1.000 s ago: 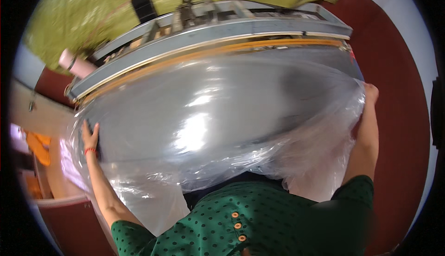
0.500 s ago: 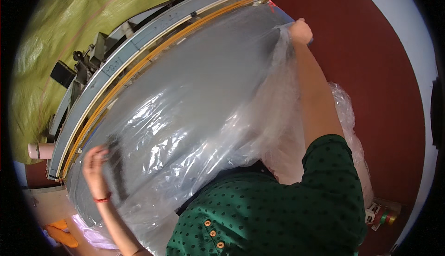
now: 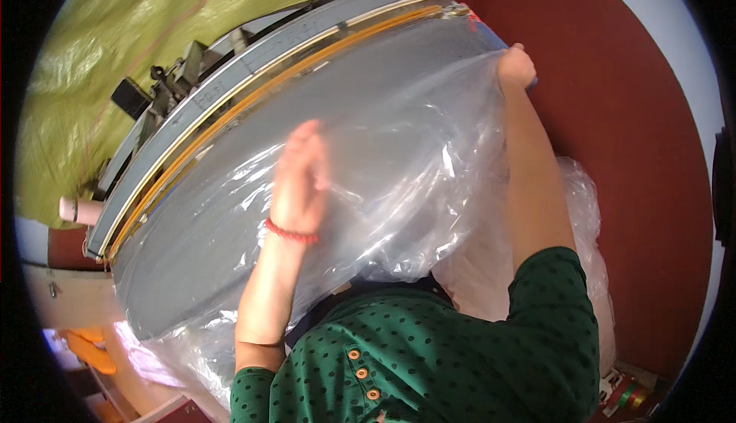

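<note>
A wide sheet of clear plastic (image 3: 383,208) lies over a grey tabletop (image 3: 383,59) and hangs down at its near side, close to my body. At the table's far right corner, my right hand (image 3: 517,68) is closed on the sheet's edge, pulling folds toward it. Over the middle of the sheet is my left hand (image 3: 301,181), its fingers stretched out and blurred by motion. It holds nothing; whether its palm touches the plastic I cannot tell.
Along the table's far side runs a long grey rail (image 3: 253,59) with an orange strip (image 3: 276,82). Behind it hangs a yellow-green cover (image 3: 100,32). A pink bottle (image 3: 80,210) is at the far left, and more crumpled plastic (image 3: 583,201) hangs at the right.
My left hand has swept from the table's left end to the middle of the sheet. My right hand keeps its hold near the corner, and the plastic there is drawn out flatter.
</note>
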`<move>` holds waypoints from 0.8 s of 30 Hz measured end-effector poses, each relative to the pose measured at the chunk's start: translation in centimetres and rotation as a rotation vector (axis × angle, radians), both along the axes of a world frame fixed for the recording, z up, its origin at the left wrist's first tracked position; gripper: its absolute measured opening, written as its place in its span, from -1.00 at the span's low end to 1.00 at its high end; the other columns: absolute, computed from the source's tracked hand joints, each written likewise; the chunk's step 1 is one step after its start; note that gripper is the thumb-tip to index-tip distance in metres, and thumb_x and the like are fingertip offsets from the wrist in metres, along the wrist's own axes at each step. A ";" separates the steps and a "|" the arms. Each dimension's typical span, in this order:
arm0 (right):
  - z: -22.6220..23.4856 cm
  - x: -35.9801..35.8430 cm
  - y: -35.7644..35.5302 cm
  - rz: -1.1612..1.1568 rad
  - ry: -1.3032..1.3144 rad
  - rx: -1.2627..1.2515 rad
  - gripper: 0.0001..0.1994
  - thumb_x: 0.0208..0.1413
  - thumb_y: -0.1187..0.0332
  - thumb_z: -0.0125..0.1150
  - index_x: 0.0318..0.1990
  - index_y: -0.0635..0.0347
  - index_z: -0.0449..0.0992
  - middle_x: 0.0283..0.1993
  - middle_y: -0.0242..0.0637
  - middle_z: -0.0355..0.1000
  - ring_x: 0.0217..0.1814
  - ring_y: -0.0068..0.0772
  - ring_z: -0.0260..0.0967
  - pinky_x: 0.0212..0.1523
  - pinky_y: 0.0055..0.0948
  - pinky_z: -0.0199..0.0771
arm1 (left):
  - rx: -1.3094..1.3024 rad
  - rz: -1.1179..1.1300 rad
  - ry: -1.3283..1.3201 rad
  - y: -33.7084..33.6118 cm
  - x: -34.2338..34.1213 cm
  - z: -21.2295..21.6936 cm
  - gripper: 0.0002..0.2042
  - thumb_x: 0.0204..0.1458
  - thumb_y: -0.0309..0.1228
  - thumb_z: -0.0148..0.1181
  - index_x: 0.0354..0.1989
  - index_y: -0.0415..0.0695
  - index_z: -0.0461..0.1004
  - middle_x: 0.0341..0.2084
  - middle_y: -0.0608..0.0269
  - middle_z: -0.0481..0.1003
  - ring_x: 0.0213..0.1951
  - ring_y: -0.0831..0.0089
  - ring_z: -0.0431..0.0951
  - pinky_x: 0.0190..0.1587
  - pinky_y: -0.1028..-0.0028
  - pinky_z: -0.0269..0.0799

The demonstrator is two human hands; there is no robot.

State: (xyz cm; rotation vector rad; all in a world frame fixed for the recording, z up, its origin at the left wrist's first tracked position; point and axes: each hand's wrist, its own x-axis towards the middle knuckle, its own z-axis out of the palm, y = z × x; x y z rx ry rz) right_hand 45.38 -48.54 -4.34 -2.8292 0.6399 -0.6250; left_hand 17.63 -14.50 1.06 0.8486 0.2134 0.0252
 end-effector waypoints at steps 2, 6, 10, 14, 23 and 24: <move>0.1 0.2 0.1 0.028 -0.004 0.000 -0.72 0.02 0.18 -0.04 -0.26 0.21 0.36 -0.28 -0.09 0.43 -0.21 -0.10 0.40 -0.24 -0.18 0.38 | 0.084 0.136 0.236 3.9 0.1 -4.1 -0.79 -0.01 -0.46 0.01 -0.16 -0.13 0.30 -0.51 0.43 0.35 -0.58 0.67 0.28 -0.64 0.67 0.16; -0.1 -0.1 -0.1 0.021 0.011 -0.014 -0.70 0.03 0.15 -0.06 -0.27 0.22 0.35 -0.30 -0.09 0.43 -0.22 -0.09 0.40 -0.25 -0.19 0.38 | 0.327 0.173 0.295 2.6 -2.4 -1.6 -0.83 0.02 -0.46 -0.02 -0.20 -0.11 0.29 -0.53 0.38 0.38 -0.58 0.66 0.30 -0.62 0.70 0.16; 0.3 -0.6 0.7 0.036 -0.021 -0.020 -0.71 0.03 0.16 -0.06 -0.28 0.22 0.36 -0.32 -0.08 0.43 -0.23 -0.08 0.40 -0.26 -0.19 0.38 | 1.071 0.406 -0.243 3.9 -2.0 -2.0 -0.86 -0.01 -0.48 0.00 -0.26 -0.19 0.34 -0.45 0.24 0.41 -0.46 0.49 0.37 -0.44 0.57 0.26; 0.5 -0.7 0.5 0.032 -0.016 -0.010 -0.73 0.00 0.20 -0.04 -0.28 0.22 0.36 -0.30 -0.09 0.44 -0.23 -0.09 0.40 -0.25 -0.20 0.37 | 1.662 0.336 -0.489 2.8 -0.8 -0.9 -0.74 -0.18 -0.49 0.17 -0.26 -0.25 0.38 -0.29 0.13 0.42 -0.20 0.22 0.38 -0.12 0.39 0.26; 0.3 -0.6 0.8 0.039 -0.064 -0.031 -0.74 -0.02 0.21 -0.04 -0.31 0.22 0.38 -0.34 -0.08 0.44 -0.24 -0.07 0.40 -0.25 -0.18 0.37 | 1.439 0.434 -0.165 6.2 4.0 -5.6 -0.83 -0.14 -0.43 0.17 -0.38 -0.25 0.45 -0.63 0.19 0.47 -0.56 0.53 0.44 -0.46 0.52 0.34; 0.2 -0.5 0.7 0.040 -0.062 -0.030 -0.74 -0.02 0.21 -0.04 -0.31 0.22 0.38 -0.34 -0.08 0.44 -0.24 -0.07 0.40 -0.25 -0.18 0.37 | 1.425 0.395 -0.052 6.1 4.1 -5.0 -0.86 -0.12 -0.42 0.15 -0.42 -0.24 0.46 -0.66 0.22 0.46 -0.59 0.57 0.43 -0.49 0.54 0.32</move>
